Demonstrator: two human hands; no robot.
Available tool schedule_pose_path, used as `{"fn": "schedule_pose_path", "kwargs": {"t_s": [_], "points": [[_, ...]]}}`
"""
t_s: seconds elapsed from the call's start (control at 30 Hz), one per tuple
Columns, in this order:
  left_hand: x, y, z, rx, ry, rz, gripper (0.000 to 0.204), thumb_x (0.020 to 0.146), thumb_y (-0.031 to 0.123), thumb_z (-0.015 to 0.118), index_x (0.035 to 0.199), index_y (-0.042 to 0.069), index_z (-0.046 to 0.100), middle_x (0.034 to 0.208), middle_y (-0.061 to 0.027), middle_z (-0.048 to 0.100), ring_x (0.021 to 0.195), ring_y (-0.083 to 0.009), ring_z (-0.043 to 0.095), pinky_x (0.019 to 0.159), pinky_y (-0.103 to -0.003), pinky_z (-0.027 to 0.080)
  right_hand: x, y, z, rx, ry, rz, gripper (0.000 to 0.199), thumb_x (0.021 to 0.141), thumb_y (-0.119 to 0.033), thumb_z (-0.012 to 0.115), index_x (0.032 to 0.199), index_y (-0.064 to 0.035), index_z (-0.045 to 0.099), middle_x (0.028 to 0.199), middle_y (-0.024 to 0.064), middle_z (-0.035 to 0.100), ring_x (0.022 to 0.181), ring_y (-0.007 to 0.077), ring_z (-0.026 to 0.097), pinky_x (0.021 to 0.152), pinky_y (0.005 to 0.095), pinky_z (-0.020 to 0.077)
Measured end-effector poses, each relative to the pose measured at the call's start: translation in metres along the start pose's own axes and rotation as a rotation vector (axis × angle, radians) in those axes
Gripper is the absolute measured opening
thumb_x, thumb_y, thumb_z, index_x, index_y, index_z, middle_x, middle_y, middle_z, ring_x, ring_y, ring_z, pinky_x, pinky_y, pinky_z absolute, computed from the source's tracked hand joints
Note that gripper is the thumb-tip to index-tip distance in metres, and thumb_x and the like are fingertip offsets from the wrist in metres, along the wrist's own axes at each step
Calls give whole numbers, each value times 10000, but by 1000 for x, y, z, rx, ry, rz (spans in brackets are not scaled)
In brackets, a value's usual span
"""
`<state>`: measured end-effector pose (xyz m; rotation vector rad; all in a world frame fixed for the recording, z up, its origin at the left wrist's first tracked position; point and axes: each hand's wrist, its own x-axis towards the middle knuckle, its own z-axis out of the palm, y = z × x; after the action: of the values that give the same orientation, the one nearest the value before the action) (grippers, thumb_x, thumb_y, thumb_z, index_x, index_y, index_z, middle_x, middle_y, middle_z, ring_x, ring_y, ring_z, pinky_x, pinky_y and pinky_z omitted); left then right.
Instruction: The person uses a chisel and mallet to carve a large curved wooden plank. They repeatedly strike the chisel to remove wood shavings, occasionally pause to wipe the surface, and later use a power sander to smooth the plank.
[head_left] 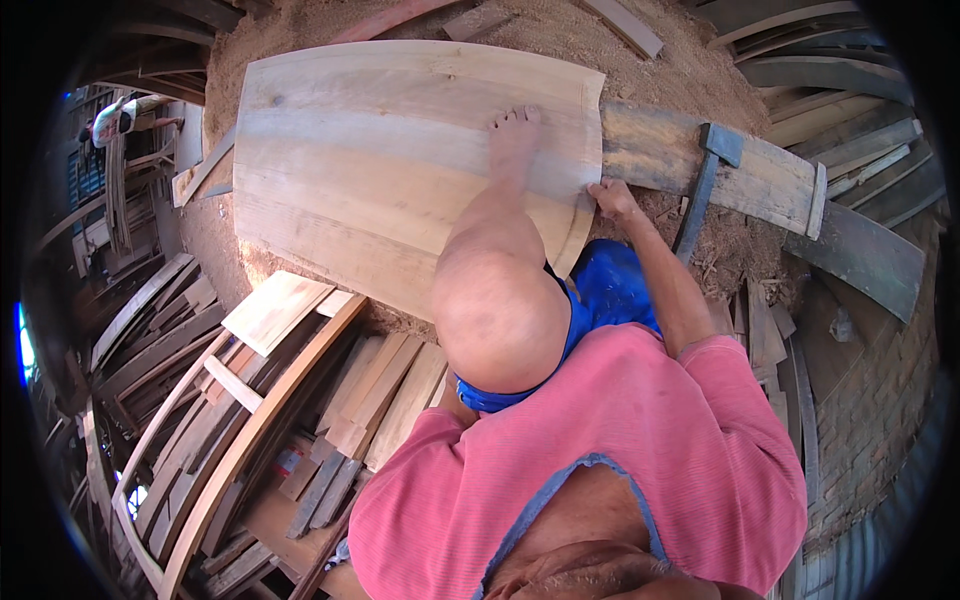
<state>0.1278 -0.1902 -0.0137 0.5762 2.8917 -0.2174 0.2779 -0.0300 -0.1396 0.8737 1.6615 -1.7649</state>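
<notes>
Wide pale panel of joined wooden boards (350,165): lay in front of the person, above the brown, sawdust-strewn ground (540,35), its right end beside a weathered, blotched plank (650,150).
Right hand (611,197): was at the panel's right edge, fingers narrowed, apparently pinching that edge.
Left hand: was hidden behind the bent knee, so the state of its fingers could not be told.
Bare foot (514,122): rested on the panel's face, near the right end.
Steadying, as judged: foot and hand seemed to be holding the panel together; firm, even weight through the sole would have suited it best, since a sudden push near one end could have tipped it. Fingertips were best kept from beneath the edge.
Blue-grey metal bar with a block-shaped head (708,180): crossed the plank just beyond the right hand, crowding that side.
Curved, light-brown wooden frame (255,420): stood at lower left among piled timber, near the panel's lower edge, and seemed to limit movement there.
Small pale rectangular board (272,312): lay on the frame's upper end.
Stacked curved boards (840,120): filled the upper right.
Another person (112,122): was well apart, at upper left.
</notes>
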Motion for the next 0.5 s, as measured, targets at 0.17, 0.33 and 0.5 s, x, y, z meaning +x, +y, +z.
{"fn": "schedule_pose_path", "kwargs": {"t_s": [0.17, 0.33, 0.5], "points": [[-5, 5, -2, 24, -29, 12, 249, 995, 139, 520, 1227, 69, 577, 1182, -132, 689, 1127, -334, 653, 928, -493, 518, 9, 11, 11, -177, 131, -63, 252, 978, -226, 658, 977, 18, 721, 739, 57, 666, 585, 157, 595, 505, 321, 481], [-25, 8, 7, 121, 44, 112, 269, 977, 116, 543, 1241, 78, 575, 1176, -136, 689, 1115, -300, 669, 915, -448, 536, -20, 23, 16, -103, 128, -38, 328, 932, -241, 664, 985, 78, 723, 719, 179, 701, 548, 251, 665, 535, 376, 524], [-21, 30, -28, -33, -118, -12, 247, 943, 76, 566, 1185, 85, 613, 1136, -116, 702, 1046, -296, 694, 887, -424, 549, -22, 27, 5, -100, 45, -45, 283, 986, -229, 638, 991, 48, 694, 741, 108, 682, 537, 174, 608, 484, 346, 493]]}}
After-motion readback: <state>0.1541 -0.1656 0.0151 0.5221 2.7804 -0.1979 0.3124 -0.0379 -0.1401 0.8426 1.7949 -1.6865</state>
